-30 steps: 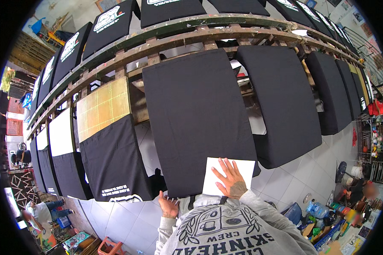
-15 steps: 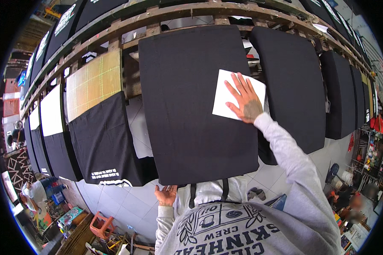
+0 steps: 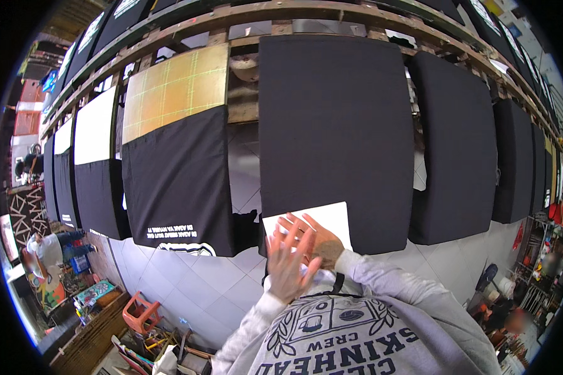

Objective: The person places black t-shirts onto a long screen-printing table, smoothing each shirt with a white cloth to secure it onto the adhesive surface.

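Note:
A black T-shirt (image 3: 338, 125) lies stretched smooth over the flat board in front of me. At its near edge sits a white square sheet (image 3: 335, 217), probably paper or card. My right hand (image 3: 326, 242) rests flat on this sheet, fingers stretched out. In front of it, closer to me, my left hand (image 3: 291, 265) is raised with its fingers spread, partly covering the right fingers and the sheet's lower left. Nothing shows in the left hand's grasp; whether it touches the sheet, I cannot tell.
On the left, a printed black shirt (image 3: 175, 187) is half pulled over a yellowish board (image 3: 175, 94). More black-covered boards (image 3: 455, 150) line the wooden rack (image 3: 281, 27) to the right. An orange stool (image 3: 141, 312) stands on the tiled floor. A person (image 3: 47, 250) is at far left.
My right hand has slid the white sheet from the shirt's right side down to its near edge. My left hand has come up from below the board beside it. The view has shifted left.

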A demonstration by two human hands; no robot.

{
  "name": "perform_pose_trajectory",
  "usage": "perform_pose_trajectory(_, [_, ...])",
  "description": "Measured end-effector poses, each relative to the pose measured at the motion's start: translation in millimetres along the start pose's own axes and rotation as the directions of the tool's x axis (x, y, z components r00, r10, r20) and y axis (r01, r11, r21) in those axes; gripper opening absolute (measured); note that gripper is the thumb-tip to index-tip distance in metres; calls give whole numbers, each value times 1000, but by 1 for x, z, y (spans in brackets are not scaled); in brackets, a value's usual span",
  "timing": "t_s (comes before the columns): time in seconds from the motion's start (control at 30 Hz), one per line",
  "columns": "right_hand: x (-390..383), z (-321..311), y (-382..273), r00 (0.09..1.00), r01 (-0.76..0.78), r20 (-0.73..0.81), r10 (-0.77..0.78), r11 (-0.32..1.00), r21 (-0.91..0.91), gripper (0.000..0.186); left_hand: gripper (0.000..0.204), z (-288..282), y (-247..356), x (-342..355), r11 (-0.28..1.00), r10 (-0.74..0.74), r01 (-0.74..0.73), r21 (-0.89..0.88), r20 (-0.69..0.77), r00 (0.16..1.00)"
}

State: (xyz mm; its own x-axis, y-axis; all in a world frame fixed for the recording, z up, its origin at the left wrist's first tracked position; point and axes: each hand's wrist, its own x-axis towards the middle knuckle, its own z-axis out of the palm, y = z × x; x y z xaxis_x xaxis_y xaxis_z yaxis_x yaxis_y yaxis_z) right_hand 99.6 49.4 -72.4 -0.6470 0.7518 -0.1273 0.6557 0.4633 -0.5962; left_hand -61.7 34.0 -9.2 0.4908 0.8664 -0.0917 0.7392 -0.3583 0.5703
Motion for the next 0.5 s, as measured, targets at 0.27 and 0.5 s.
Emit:
perform_pose_trajectory(0.27, [69,-23,60,972,-65,-234,15,976,-209,72,82,23,-69,182,968,245,-227,104,-204,948])
perform_pose_trajectory(0.5, [64,-27,61,928,-206,-347,132,961,-185,73,78,24,-76,198,932,343,-316,176,-152,927])
